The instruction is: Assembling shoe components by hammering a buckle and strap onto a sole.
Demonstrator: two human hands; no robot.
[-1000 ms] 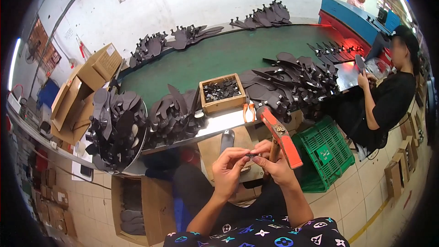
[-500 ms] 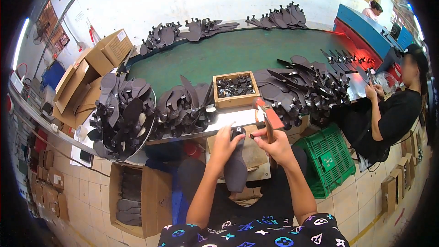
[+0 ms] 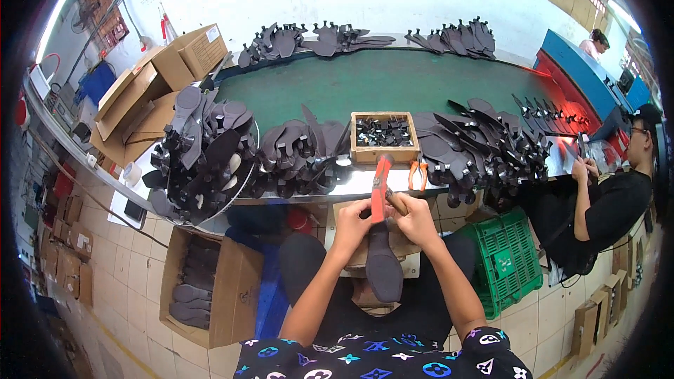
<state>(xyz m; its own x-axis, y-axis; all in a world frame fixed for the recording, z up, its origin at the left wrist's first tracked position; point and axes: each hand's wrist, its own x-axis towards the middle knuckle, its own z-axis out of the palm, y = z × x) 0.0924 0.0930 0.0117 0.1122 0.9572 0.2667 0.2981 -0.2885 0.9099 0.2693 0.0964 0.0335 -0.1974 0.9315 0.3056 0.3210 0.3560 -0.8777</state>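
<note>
My left hand (image 3: 352,226) is closed on the heel end of a dark grey shoe sole (image 3: 385,270), whose broad toe end points toward my body. In my right hand (image 3: 415,223) is a hammer (image 3: 380,193) with a red head and a wooden handle. The hammer head stands over the heel end, near my left fingers, and hides that part of the sole. Below both hands is a pale work block (image 3: 340,216) between my knees. Just beyond them, a wooden box (image 3: 384,156) holds many small black pieces.
Orange-handled pliers (image 3: 418,175) lie right of the box. Heaped soles (image 3: 295,161) line the bench on both sides, with a full round basket (image 3: 256,161) at left. A carton of soles (image 3: 235,288) and a green crate (image 3: 507,260) flank my legs. A co-worker (image 3: 597,196) sits at right.
The hammer has swung left and its head is now over the sole's heel end. My hands have come closer together. The pliers now show beside the box.
</note>
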